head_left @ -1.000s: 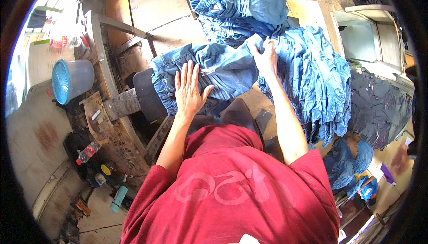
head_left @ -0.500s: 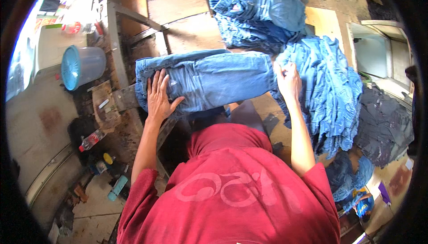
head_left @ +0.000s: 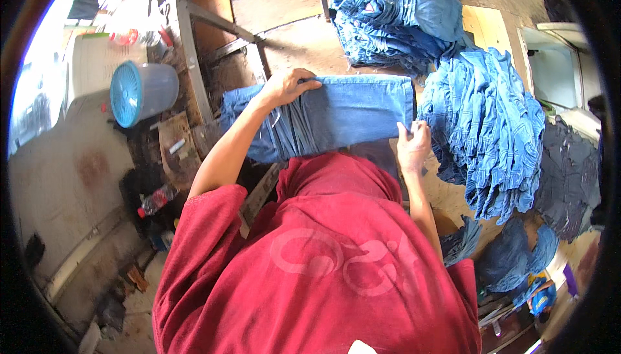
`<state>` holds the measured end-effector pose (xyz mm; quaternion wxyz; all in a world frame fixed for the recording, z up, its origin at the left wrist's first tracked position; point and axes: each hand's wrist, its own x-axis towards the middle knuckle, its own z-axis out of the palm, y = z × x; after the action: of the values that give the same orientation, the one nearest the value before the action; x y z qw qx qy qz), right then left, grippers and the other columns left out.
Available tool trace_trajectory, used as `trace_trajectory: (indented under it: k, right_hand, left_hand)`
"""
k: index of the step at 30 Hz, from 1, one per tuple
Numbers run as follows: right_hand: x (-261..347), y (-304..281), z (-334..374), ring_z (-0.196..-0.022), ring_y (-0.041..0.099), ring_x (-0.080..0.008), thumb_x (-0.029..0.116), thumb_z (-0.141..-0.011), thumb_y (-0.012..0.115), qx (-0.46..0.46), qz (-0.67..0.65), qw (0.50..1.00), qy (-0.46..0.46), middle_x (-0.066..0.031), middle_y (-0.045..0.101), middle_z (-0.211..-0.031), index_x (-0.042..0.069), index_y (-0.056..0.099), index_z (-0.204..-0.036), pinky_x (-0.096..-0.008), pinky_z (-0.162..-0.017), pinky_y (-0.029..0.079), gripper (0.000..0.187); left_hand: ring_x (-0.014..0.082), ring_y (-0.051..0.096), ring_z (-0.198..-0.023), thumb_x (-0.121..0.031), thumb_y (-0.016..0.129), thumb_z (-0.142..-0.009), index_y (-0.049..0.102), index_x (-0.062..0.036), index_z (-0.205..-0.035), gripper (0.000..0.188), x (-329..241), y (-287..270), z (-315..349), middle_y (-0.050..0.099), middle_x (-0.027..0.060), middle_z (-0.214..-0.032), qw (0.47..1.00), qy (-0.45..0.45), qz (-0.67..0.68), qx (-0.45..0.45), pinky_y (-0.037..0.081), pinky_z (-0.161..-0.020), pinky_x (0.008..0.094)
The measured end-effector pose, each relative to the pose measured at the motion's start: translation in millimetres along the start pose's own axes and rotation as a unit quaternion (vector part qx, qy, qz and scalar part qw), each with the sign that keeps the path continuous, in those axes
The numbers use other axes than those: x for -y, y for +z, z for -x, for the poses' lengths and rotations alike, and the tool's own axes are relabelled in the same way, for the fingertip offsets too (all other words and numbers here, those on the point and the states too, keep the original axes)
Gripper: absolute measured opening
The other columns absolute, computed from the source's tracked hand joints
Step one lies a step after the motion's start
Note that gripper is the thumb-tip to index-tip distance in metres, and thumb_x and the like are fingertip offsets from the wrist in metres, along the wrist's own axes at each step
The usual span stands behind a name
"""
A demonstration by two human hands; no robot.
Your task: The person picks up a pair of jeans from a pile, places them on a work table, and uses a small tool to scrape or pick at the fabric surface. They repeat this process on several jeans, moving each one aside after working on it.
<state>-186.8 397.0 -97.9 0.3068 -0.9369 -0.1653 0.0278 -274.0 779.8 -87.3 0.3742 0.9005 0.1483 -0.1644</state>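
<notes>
A pair of blue jeans lies folded flat across a wooden table in front of me. My left hand grips the far top edge of the jeans, fingers curled over the fold. My right hand pinches the near right corner of the same jeans. My red shirt fills the lower middle of the view and hides the table's near edge.
A tall pile of blue jeans sits at the back of the table, another heap hangs to the right. Dark garments lie farther right. A blue bucket and a bottle are on the floor at left.
The jeans went from a bunched heap to a smooth, flat folded rectangle. My left hand moved from the near left side up to the far edge; my right hand slid down to the right corner.
</notes>
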Motion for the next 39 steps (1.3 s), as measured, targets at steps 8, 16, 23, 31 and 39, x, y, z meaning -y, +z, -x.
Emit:
trace_trajectory:
  k: [8, 16, 23, 31, 39]
  right_hand:
    - [-17.5, -13.2, -20.0, -0.069, 0.061, -0.0287, 0.030, -0.086, 0.090, -0.007, 0.024, 0.989, 0.147, -0.0129, 0.066, -0.085, -0.001, 0.056, -0.100, -0.0421, -0.069, 0.051, 0.048]
    - [67.8, -33.0, -34.1, -0.091, 0.072, -0.0399, 0.017, -0.102, 0.068, -0.010, 0.156, 0.978, 0.140, -0.0220, 0.073, -0.101, 0.001, 0.055, -0.116, -0.0490, -0.080, 0.055, 0.025]
    - [173.7, 43.2, -15.2, -0.081, 0.076, -0.0271, 0.005, -0.096, 0.072, 0.126, -0.016, 0.991, -0.050, -0.0101, 0.079, -0.104, 0.008, 0.071, -0.119, -0.0396, -0.072, 0.059, 0.023]
    - [175.3, 82.1, -19.2, -0.068, 0.066, -0.0220, 0.008, -0.086, 0.076, 0.009, 0.052, 0.987, -0.151, -0.0011, 0.065, -0.069, 0.010, 0.078, -0.113, -0.0369, -0.072, 0.052, 0.027]
    - [189.2, 91.2, -30.6, -0.062, 0.068, -0.0204, 0.009, -0.086, 0.078, 0.040, 0.111, 0.986, -0.117, -0.0026, 0.070, -0.070, 0.014, 0.078, -0.100, -0.0362, -0.067, 0.052, 0.015]
  left_hand:
    - [0.0256, 0.073, -0.090, -0.047, 0.077, -0.097, 0.071, 0.0004, -0.114, 0.050, 14.6, 8.7, -54.1, 0.076, 0.0178, -0.093, 0.996, 0.003, 0.053, 0.065, 0.056, -0.081, 0.0412]
    - [0.0175, 0.066, -0.069, -0.059, 0.085, -0.083, 0.082, -0.0034, -0.098, 0.058, 7.1, -14.6, -78.3, 0.075, 0.0134, -0.079, 0.982, 0.020, 0.100, 0.159, 0.052, -0.066, 0.0404]
    - [0.0271, 0.076, -0.080, -0.064, 0.078, -0.085, 0.084, -0.0101, -0.102, 0.057, 20.7, -3.2, -80.8, 0.078, 0.0103, -0.087, 0.988, 0.114, 0.042, 0.098, 0.058, -0.076, 0.0396]
    - [0.0290, 0.076, -0.082, -0.060, 0.079, -0.085, 0.084, -0.0094, -0.094, 0.052, 24.5, 4.7, -78.7, 0.078, 0.0085, -0.087, 0.984, 0.175, 0.019, 0.036, 0.058, -0.076, 0.0407]
    - [0.0309, 0.068, -0.070, -0.043, 0.086, -0.084, 0.075, -0.0017, -0.082, 0.043, 28.3, 12.4, -75.7, 0.068, 0.0140, -0.074, 0.974, 0.216, 0.062, -0.018, 0.054, -0.070, 0.0416]
